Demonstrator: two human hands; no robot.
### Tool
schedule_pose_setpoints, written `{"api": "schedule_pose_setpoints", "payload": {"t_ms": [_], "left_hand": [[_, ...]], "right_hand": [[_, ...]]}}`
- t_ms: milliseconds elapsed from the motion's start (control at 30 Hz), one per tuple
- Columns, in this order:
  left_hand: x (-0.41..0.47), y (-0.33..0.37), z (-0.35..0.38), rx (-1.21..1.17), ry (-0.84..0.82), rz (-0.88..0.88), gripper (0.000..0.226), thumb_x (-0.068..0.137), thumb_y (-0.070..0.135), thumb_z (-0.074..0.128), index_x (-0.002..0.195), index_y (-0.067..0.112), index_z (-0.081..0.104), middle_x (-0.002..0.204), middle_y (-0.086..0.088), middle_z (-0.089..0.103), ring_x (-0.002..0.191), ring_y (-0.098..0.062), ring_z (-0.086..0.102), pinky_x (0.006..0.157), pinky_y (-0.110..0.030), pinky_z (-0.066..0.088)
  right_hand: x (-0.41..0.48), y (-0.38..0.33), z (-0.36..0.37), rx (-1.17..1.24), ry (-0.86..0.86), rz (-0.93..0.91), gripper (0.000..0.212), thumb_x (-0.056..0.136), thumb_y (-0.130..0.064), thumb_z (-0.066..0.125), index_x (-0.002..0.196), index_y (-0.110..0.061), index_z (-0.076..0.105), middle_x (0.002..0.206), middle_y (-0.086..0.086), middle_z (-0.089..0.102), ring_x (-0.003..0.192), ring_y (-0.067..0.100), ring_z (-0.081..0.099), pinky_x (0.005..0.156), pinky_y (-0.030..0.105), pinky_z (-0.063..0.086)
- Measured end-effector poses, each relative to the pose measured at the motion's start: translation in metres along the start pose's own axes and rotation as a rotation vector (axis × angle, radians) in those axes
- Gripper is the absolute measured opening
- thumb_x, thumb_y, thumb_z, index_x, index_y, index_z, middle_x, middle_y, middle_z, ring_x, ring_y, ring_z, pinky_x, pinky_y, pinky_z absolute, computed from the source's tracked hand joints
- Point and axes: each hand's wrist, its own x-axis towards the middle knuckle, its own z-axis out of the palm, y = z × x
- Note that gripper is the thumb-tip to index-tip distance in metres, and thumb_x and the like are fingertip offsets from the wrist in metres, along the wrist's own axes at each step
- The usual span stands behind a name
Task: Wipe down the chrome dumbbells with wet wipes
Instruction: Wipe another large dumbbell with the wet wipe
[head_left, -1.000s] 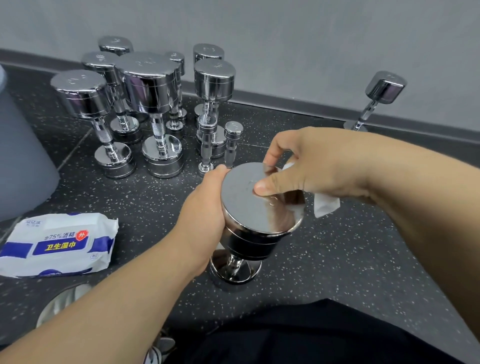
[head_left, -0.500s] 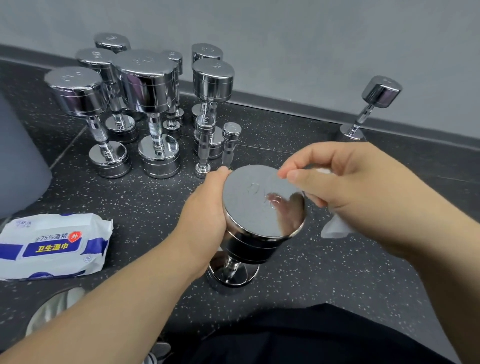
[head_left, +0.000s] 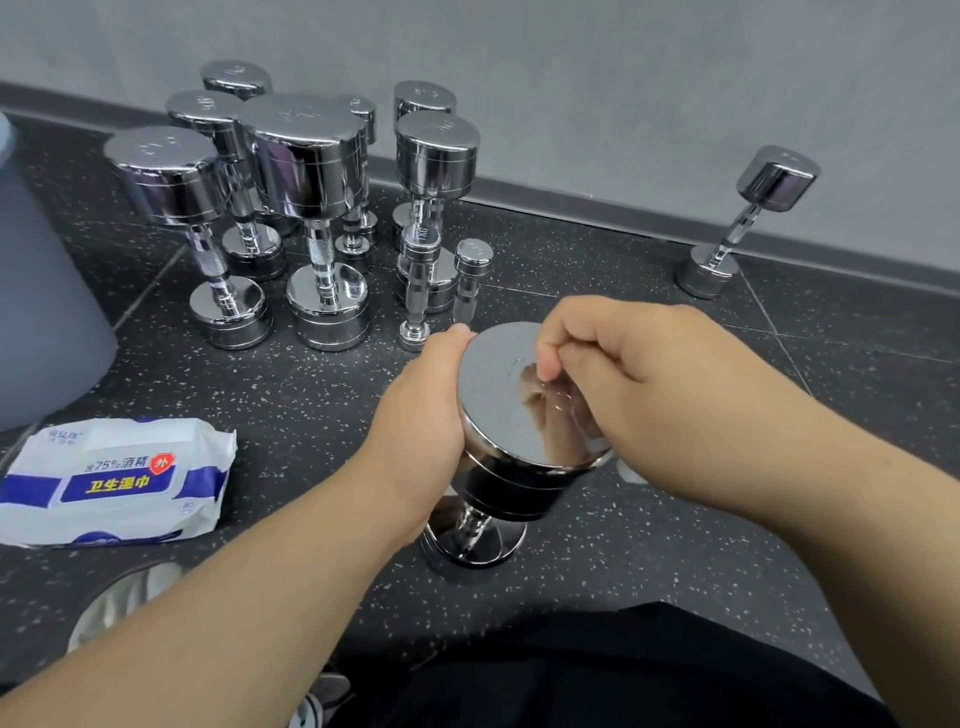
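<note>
A chrome dumbbell (head_left: 498, 415) stands on end on the dark speckled floor in front of me. My left hand (head_left: 421, 415) grips the left side of its upper head. My right hand (head_left: 639, 384) hovers over the flat top face with its fingers curled and pinched together. A white wet wipe (head_left: 629, 472) is mostly hidden under that hand; a small corner shows below the wrist. A white and blue pack of wet wipes (head_left: 114, 480) lies on the floor to the left.
Several chrome dumbbells (head_left: 306, 171) stand upright in a cluster at the back left. One lone dumbbell (head_left: 748, 223) stands by the grey wall's baseboard at the right. A grey rounded object (head_left: 47, 291) fills the left edge. My dark-clothed leg (head_left: 623, 670) is at the bottom.
My right hand lifted off the top face, swung right with the wipe hanging from it, then came back over the face with fingers curled. My left hand kept its grip.
</note>
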Motion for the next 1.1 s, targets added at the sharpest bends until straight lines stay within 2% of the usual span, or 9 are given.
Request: {"api": "schedule_pose_setpoints", "payload": {"t_ms": [133, 300, 400, 467, 600, 700, 833, 933, 1100], "left_hand": [[0.001, -0.002, 0.0, 0.0, 0.006, 0.009, 0.035, 0.096, 0.048, 0.045, 0.083, 0.021, 0.063, 0.08, 0.0, 0.061, 0.078, -0.017, 0.054, 0.073, -0.035, 0.041], [0.0, -0.001, 0.001, 0.0, 0.004, -0.017, 0.035, 0.098, 0.045, 0.041, 0.087, 0.022, 0.065, 0.084, 0.002, 0.063, 0.078, -0.015, 0.056, 0.067, -0.031, 0.043], [-0.001, 0.0, 0.001, -0.008, 0.039, -0.016, 0.034, 0.098, 0.045, 0.044, 0.082, 0.022, 0.063, 0.081, 0.0, 0.061, 0.077, -0.017, 0.054, 0.073, -0.035, 0.039], [-0.003, 0.002, 0.002, -0.02, 0.044, -0.004, 0.03, 0.098, 0.042, 0.045, 0.082, 0.019, 0.058, 0.074, -0.002, 0.055, 0.072, -0.016, 0.049, 0.073, -0.035, 0.037], [0.0, 0.002, 0.002, -0.001, 0.062, -0.012, 0.032, 0.097, 0.039, 0.046, 0.08, 0.018, 0.061, 0.075, -0.003, 0.061, 0.072, -0.018, 0.052, 0.075, -0.036, 0.04], [0.0, 0.003, 0.003, -0.005, 0.065, -0.012, 0.028, 0.098, 0.039, 0.047, 0.085, 0.019, 0.061, 0.079, -0.004, 0.06, 0.076, -0.017, 0.052, 0.076, -0.036, 0.04], [-0.001, 0.005, 0.003, 0.015, 0.078, -0.049, 0.038, 0.097, 0.042, 0.046, 0.088, 0.013, 0.069, 0.093, -0.003, 0.07, 0.084, -0.022, 0.063, 0.085, -0.038, 0.046], [-0.005, 0.007, 0.003, 0.019, 0.07, 0.005, 0.032, 0.099, 0.039, 0.045, 0.078, 0.019, 0.06, 0.072, 0.004, 0.062, 0.068, -0.015, 0.054, 0.072, -0.034, 0.041], [-0.01, 0.01, 0.004, -0.004, 0.056, -0.025, 0.036, 0.099, 0.04, 0.044, 0.071, 0.021, 0.056, 0.06, 0.006, 0.059, 0.063, -0.014, 0.052, 0.068, -0.032, 0.04]], "right_hand": [[-0.006, -0.002, -0.007, 0.256, -0.1, 0.086, 0.013, 0.082, -0.021, 0.049, 0.077, -0.021, 0.061, 0.065, -0.012, 0.069, 0.053, 0.018, 0.058, 0.041, 0.029, 0.049], [0.007, 0.006, -0.017, 0.86, 0.335, 0.105, 0.028, 0.053, -0.007, 0.043, 0.075, -0.023, 0.048, 0.081, 0.004, 0.049, 0.063, 0.017, 0.045, 0.049, 0.028, 0.038], [0.009, 0.005, -0.003, 0.555, 0.443, -0.062, 0.029, 0.074, 0.001, 0.057, 0.08, -0.028, 0.058, 0.09, -0.004, 0.066, 0.076, 0.016, 0.064, 0.061, 0.036, 0.053], [-0.003, 0.004, 0.014, 0.266, 0.318, -0.148, 0.028, 0.085, -0.003, 0.059, 0.081, -0.028, 0.071, 0.096, -0.008, 0.073, 0.089, 0.01, 0.071, 0.077, 0.037, 0.058], [-0.031, 0.01, 0.026, 0.073, 0.096, -0.345, 0.031, 0.089, -0.022, 0.049, 0.103, -0.026, 0.076, 0.127, -0.022, 0.062, 0.124, -0.004, 0.053, 0.11, 0.015, 0.033], [-0.022, 0.014, 0.025, 0.065, 0.173, -0.201, 0.027, 0.095, -0.021, 0.051, 0.103, -0.028, 0.076, 0.137, -0.016, 0.055, 0.133, -0.006, 0.042, 0.113, 0.01, 0.022], [-0.035, 0.003, 0.047, -0.067, 0.157, -0.266, 0.043, 0.093, -0.024, 0.042, 0.129, -0.016, 0.065, 0.142, -0.006, 0.053, 0.138, 0.004, 0.038, 0.116, 0.015, 0.018], [-0.028, 0.001, 0.041, -0.072, 0.232, -0.16, 0.044, 0.096, -0.021, 0.041, 0.137, -0.018, 0.059, 0.146, -0.006, 0.05, 0.139, 0.001, 0.031, 0.114, 0.006, 0.009], [-0.033, -0.013, 0.052, -0.179, 0.199, -0.165, 0.048, 0.094, -0.025, 0.034, 0.132, -0.017, 0.063, 0.14, -0.001, 0.058, 0.135, 0.015, 0.047, 0.115, 0.028, 0.031]]}}
